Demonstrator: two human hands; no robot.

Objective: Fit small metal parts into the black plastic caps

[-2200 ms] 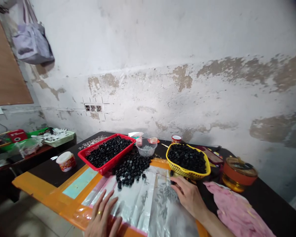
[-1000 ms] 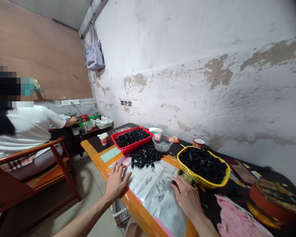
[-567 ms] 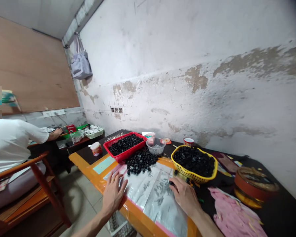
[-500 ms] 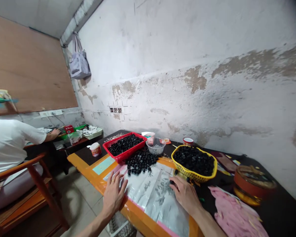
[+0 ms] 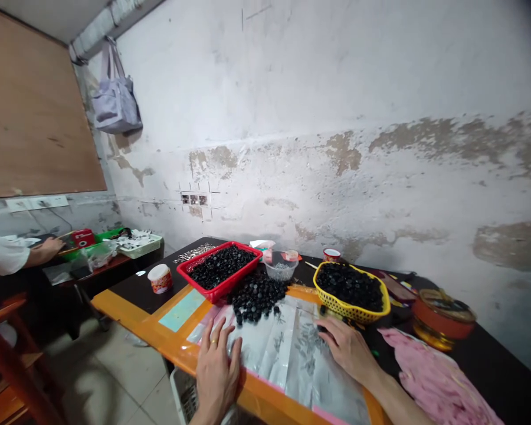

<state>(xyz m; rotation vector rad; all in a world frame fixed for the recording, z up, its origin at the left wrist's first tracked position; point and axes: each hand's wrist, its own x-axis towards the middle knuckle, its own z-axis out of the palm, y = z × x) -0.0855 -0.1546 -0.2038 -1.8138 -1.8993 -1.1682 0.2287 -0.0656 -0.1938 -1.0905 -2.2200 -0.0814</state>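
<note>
A heap of small black round button-like pieces [image 5: 257,296] lies on the plastic-covered work sheet [image 5: 269,348]. My left hand [image 5: 218,367] rests at the sheet's near left edge, palm down, fingers apart and holding nothing. On the right of the sheet, my right hand [image 5: 346,349] has its fingers bent in, with a small black piece [image 5: 321,329] at its fingertips. Just beyond that hand stands a yellow basket [image 5: 386,304] full of black pieces. Behind the heap, a red basket [image 5: 212,293] holds more of them.
A clear bowl [image 5: 280,271] sits between the baskets. A small tub [image 5: 160,278] stands at left. Pink cloth [image 5: 438,378] and a round brown container [image 5: 445,319] lie to the right. Another person's arm [image 5: 44,251] reaches over a neighbouring table at far left.
My view has turned to the right, so the other person is mostly out of frame. My left hand has shifted slightly right towards the heap. The right hand keeps nearly the same pose.
</note>
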